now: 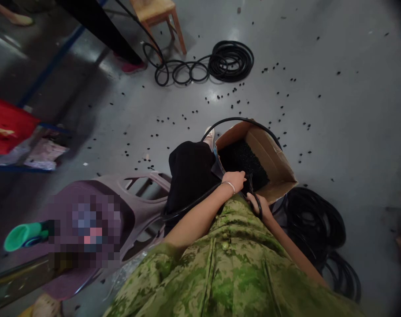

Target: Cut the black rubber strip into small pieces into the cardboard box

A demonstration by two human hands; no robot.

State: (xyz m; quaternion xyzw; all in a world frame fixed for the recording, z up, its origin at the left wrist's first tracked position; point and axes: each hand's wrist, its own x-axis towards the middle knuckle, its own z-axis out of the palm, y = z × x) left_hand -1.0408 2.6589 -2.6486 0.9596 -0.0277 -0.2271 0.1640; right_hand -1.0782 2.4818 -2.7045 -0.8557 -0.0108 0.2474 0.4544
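Note:
My left hand (pixel 234 179), with a bracelet on the wrist, is closed at the near rim of a cardboard box (pixel 276 160) filled with small black pieces (pixel 243 160). It grips a black hose (pixel 200 200) that runs back across my lap. My right hand (pixel 257 204) is closed on the same black hose just below the box's near edge. The hose loops up over the box's far rim. I wear a green camouflage top.
Coiled black hose lies on the floor at the far side (pixel 230 60) and at my right (pixel 319 224). Small black pieces are scattered over the grey floor. A purple plastic stool (pixel 134 207) stands at my left, a wooden chair (pixel 157 13) farther off, red cloth (pixel 5 125) at left.

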